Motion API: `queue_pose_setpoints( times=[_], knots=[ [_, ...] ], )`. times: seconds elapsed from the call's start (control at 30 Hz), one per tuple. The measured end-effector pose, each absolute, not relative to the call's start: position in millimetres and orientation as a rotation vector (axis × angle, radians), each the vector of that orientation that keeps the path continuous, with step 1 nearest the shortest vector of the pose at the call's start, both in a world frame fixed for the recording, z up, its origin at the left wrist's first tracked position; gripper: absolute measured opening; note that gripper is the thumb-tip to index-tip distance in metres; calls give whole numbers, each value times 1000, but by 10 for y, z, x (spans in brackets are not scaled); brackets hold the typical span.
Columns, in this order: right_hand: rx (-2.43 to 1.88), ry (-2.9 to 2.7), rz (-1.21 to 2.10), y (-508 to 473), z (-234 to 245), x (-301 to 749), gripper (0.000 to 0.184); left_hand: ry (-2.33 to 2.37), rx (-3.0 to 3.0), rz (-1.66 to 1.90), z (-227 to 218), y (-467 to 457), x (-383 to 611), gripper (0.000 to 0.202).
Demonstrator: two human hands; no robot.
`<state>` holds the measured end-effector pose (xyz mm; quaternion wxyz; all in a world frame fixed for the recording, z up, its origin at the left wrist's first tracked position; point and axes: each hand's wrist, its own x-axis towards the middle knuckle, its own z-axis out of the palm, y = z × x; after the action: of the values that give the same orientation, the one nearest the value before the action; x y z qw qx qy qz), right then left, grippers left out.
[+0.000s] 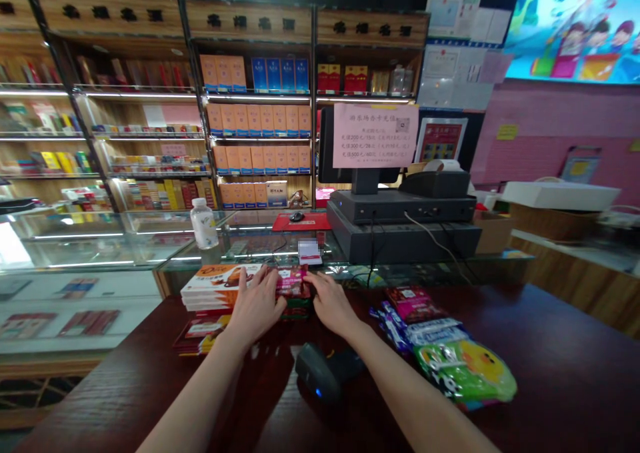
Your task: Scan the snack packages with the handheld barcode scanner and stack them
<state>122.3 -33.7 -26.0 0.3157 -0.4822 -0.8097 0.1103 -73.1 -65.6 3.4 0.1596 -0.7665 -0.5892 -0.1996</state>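
My left hand [256,304] lies flat, fingers spread, on a stack of flat orange-and-white chocolate boxes [216,285] at the far edge of the dark wooden counter [550,366]. My right hand [331,303] rests beside it, fingers extended onto a small red packet [293,281] on top of the same pile. Another flat box [199,334] sticks out from under my left wrist. A black handheld barcode scanner [320,375] lies on the counter below my right forearm.
Snack packets lie to the right: a red one [413,302], blue-white ones [407,330], and a green bag with a yellow duck [467,370]. Behind stand a cash register with monitor [400,220], a glass display case with a plastic bottle [203,224], and shelves of boxed goods.
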Motion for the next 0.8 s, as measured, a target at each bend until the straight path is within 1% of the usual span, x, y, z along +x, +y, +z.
queue_pose_setpoints(
  times=[0.13,0.27,0.33,0.47,0.63,0.8],
  knots=[
    [-1257,-2141,257,-345,-264,1243,73,-1659,-2215,-573,35,-641,-758,51],
    [-1241,-2130,228,-398,-200,1249,73,-1617,-2220,-586,7,-614,-764,55],
    [-1214,-2135,215,-451,-166,1245,69,-1589,-2217,-603,-9,-600,-764,56],
    [-1155,-2171,179,-551,-148,1222,49,-1544,-2233,-592,-43,-567,-783,57],
    [-1195,-2184,164,-547,-160,1195,46,-1507,-2248,-532,-55,-517,-823,41],
    [-1214,-2144,156,-483,-128,1164,36,-1479,-2270,-523,-26,-477,-852,38]
  ],
)
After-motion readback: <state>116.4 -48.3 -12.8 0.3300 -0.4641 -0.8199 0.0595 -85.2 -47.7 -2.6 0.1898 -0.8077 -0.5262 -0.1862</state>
